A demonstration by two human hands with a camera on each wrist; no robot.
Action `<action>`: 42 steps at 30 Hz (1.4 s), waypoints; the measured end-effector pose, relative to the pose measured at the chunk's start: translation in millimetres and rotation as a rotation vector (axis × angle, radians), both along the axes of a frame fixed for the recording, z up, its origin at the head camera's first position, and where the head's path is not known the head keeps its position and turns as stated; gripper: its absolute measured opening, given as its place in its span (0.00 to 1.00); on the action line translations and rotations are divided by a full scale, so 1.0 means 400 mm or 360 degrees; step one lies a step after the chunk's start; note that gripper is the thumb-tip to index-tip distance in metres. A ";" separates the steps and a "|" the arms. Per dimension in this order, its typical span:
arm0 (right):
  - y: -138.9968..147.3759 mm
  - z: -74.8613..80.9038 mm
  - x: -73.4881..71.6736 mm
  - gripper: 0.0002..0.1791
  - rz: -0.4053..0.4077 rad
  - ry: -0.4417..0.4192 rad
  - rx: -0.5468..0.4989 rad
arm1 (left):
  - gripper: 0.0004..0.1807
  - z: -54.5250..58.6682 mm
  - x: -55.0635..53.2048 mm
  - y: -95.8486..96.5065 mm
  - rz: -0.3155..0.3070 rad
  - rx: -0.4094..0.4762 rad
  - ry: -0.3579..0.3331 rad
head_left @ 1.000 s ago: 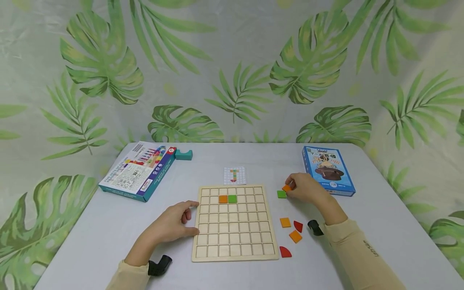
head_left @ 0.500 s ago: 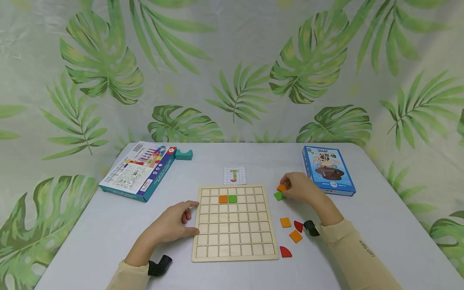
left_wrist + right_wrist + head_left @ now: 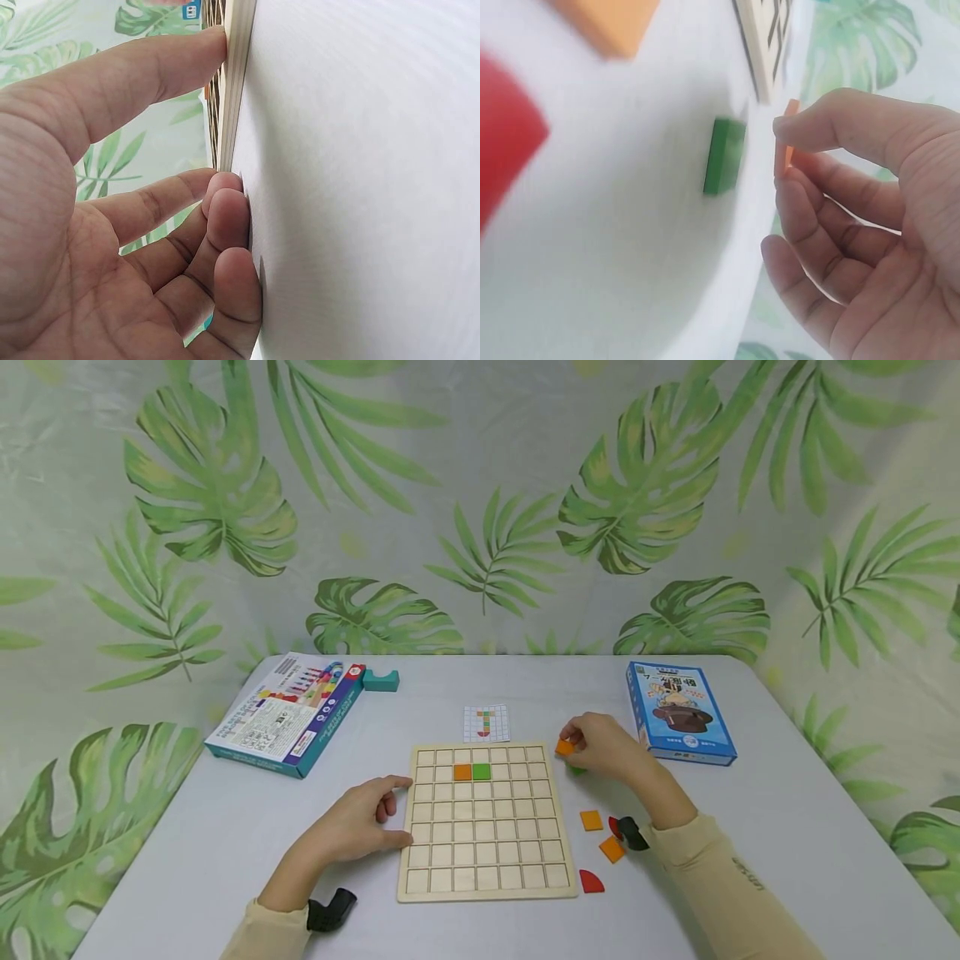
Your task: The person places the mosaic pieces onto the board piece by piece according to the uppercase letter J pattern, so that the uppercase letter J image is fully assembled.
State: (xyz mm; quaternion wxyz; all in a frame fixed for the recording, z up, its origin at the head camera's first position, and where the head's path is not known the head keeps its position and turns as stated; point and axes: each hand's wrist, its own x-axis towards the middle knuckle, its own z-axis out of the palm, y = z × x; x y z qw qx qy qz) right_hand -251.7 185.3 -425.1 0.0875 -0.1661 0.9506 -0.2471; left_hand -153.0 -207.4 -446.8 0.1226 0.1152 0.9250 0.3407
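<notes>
A wooden grid board [image 3: 486, 889] lies in the middle of the table, with an orange square tile [image 3: 462, 772] and a green square tile [image 3: 482, 772] side by side in its second row. My left hand [image 3: 362, 820] touches the board's left edge with thumb and index fingertip; its other fingers are loosely bent, as the left wrist view shows. Beyond the board's upper right corner, my right hand [image 3: 609, 747] pinches an orange tile [image 3: 783, 146] between thumb and fingers. Under that hand another green tile [image 3: 724, 156] lies on the table, mostly hidden in the head view.
Right of the board lie two orange tiles [image 3: 591, 821] and two red quarter-round tiles [image 3: 591, 882], one partly covered by the right wrist's camera. A pattern card [image 3: 486, 723] lies behind the board. Boxes stand back left [image 3: 288, 714] and back right [image 3: 681, 712], near a teal block [image 3: 381, 682].
My right hand has moved left toward the board with the orange tile. The green tile under it has turned and shifted slightly left. My left hand has stayed still.
</notes>
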 end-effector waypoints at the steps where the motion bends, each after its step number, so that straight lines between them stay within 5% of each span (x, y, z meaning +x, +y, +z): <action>1: -0.006 0.000 0.001 0.14 0.0006 -0.0002 -0.0008 | 0.43 0.000 0.000 0.000 0.0001 0.0000 -0.0001; 42: -0.167 -0.008 0.042 0.12 0.0346 0.0012 -0.0097 | 0.43 -0.001 -0.001 0.001 0.0006 -0.0003 0.0004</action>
